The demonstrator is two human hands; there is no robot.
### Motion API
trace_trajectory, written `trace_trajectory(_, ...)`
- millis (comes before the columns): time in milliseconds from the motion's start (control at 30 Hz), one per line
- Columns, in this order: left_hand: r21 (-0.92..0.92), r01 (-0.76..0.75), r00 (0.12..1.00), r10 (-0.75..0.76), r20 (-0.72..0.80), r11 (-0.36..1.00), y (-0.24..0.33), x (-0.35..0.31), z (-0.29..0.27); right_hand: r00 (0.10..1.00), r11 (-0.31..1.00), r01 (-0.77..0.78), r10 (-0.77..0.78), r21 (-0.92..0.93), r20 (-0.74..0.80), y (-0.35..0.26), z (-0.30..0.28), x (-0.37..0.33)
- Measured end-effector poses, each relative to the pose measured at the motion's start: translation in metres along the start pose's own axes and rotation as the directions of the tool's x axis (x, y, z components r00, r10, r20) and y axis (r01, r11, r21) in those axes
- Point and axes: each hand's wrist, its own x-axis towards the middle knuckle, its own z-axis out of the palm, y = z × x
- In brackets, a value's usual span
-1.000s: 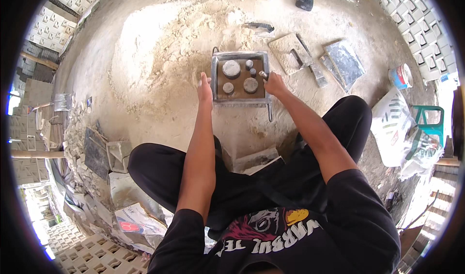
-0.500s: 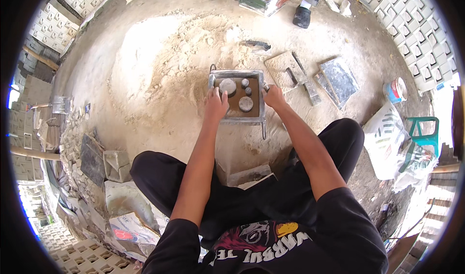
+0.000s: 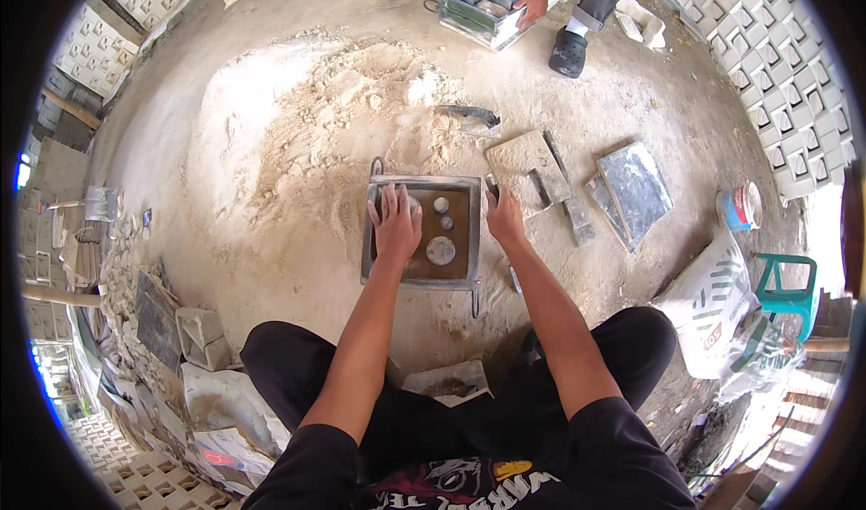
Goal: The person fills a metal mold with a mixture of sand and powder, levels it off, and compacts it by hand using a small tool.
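A square metal mould frame (image 3: 420, 284) lies on the ground in front of me, with wire loop handles at two corners. Inside, on a brown, flat bed, sit a large grey disc (image 3: 440, 250) and two smaller round pieces (image 3: 441, 205). My left hand (image 3: 395, 226) lies flat with fingers spread inside the frame, covering most of another round piece at the upper left. Just outside the frame's right side, my right hand (image 3: 504, 217) is closed around a small dark thing, mostly hidden by the fingers.
A heap of pale sand (image 3: 316, 131) spreads beyond the frame. To the right lie a sandy board (image 3: 523, 163), a dark flat plate (image 3: 636, 185), a paint bucket (image 3: 740, 206), a white sack (image 3: 708, 316) and a green stool (image 3: 787, 289). Another person's hand (image 3: 534, 7) touches a second mould (image 3: 483, 9).
My left hand has moved from the frame's left edge onto the upper-left round piece. My right hand stays beside the frame's right side. The whole view has shifted, with the frame appearing lower.
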Motion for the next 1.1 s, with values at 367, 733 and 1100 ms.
trace_trajectory(367,-0.168,0.046,0.998,-0.051,-0.026,0.985,0.001,0.007,-0.005,0.991,0.991,-0.127,0.125,-0.030,-0.046,0.037,0.042,0.022)
trace_trajectory(733,-0.068,0.234,0.971,-0.230,0.067,0.970,0.005,0.062,0.001,0.968,0.933,0.230,-0.249,-0.275,-0.033,-0.079,0.057,0.050)
trace_trajectory(1100,-0.094,0.284,0.955,-0.272,0.120,0.954,0.010,0.068,-0.002,0.997,0.979,0.080,-0.079,0.186,-0.017,-0.063,0.036,0.062)
